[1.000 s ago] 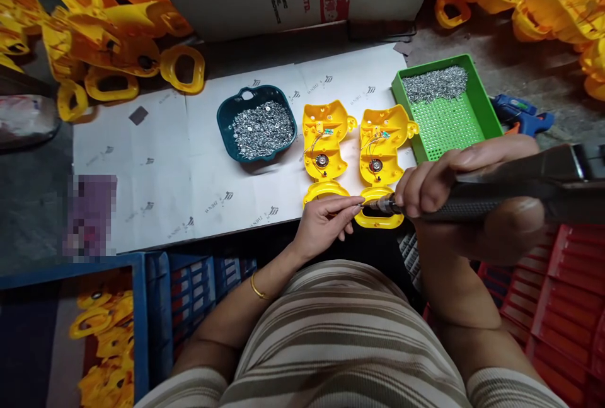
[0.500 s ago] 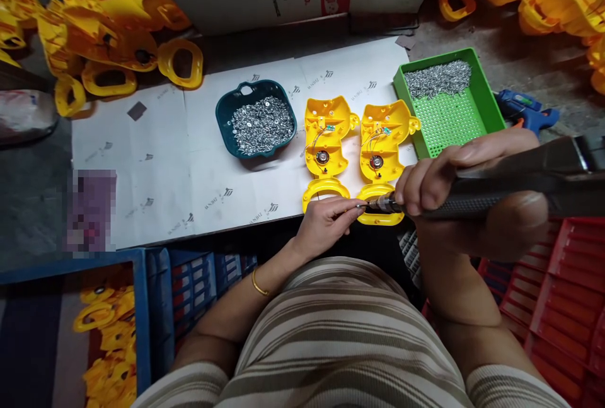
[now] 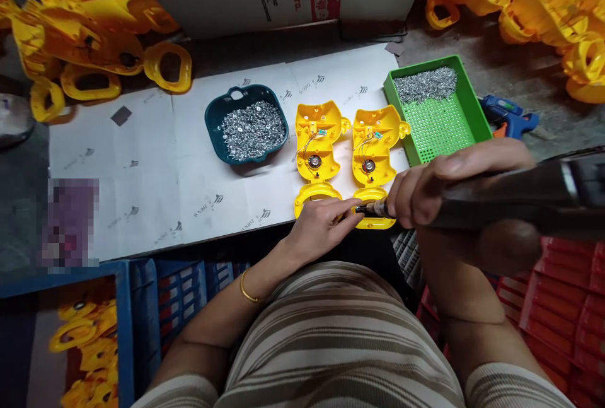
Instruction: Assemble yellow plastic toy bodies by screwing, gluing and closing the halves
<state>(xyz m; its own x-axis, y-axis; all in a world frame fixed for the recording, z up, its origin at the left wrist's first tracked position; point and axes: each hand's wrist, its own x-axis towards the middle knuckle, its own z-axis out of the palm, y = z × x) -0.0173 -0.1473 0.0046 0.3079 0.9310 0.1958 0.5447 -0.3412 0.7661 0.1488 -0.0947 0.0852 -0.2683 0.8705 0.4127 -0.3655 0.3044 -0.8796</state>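
Two yellow shells (image 3: 326,147) side by side on desk (image 3: 155,174), between teal tray (image 3: 215,125) and green basket (image 3: 437,127). Right hand (image 3: 439,174) gripping black power driver (image 3: 501,200); left hand (image 3: 317,226) at its tip, fingers narrow, can't tell if holding anything.

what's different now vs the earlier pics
The left hand seems to have parted thumb and forefinger slightly at the tip of the driver. The scene slid left in view, likely from camera movement. Unchanged: the right hand grips the driver; two yellow shells, bowl and tray kept their places.
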